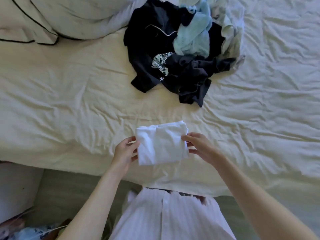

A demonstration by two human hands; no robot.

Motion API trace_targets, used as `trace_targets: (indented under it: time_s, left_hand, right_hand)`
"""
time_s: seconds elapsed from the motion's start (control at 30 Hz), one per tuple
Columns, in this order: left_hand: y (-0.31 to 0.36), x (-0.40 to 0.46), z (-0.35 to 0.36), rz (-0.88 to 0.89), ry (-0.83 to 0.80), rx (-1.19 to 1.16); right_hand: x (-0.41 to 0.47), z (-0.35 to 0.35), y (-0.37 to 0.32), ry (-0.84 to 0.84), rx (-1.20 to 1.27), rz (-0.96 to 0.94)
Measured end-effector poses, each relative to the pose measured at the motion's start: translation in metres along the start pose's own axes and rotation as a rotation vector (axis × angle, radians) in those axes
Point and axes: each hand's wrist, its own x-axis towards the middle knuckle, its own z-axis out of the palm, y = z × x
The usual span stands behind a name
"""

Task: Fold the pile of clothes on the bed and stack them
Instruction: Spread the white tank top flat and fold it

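Hands, two of them, are holding one folded white garment (161, 144) just above the near edge of the bed (69, 101). The left hand (124, 151) is pinching the garment's left edge, thumb on top and fingers curled beneath; the right hand (199, 148) is pinching its right edge the same way. The garment is a soft, smooth, roughly square bundle with rounded corners. Beyond the garment, farther up the bed, one loose pile of clothes (181, 54) is lying crumpled: several black pieces, one pale blue fuzzy piece, one grey-white piece and a patterned black-and-white scrap. Left of the pile, one cream pillow (52, 16) with dark piping is resting. The bed's cream sheet is lying wrinkled. No writing is legible.
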Motion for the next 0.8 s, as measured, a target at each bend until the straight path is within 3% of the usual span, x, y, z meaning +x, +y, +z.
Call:
trace_targets:
  time_s: [0.27, 0.47, 0.8]
  left_hand:
    - [-0.033, -0.08, 0.067, 0.069, -0.331, 0.356]
    - [-0.101, -0.155, 0.137, -0.007, -0.523, 0.518]
    - [-0.221, -0.253, 0.309, 0.04, -0.679, 0.732]
  right_hand:
    - [-0.143, -0.035, 0.117, 0.358, 0.396, -0.032]
    - [-0.238, -0.079, 0.221, 0.592, 0.639, -0.054]
    - [-0.343, -0.217, 0.351, 0.763, 0.827, -0.105]
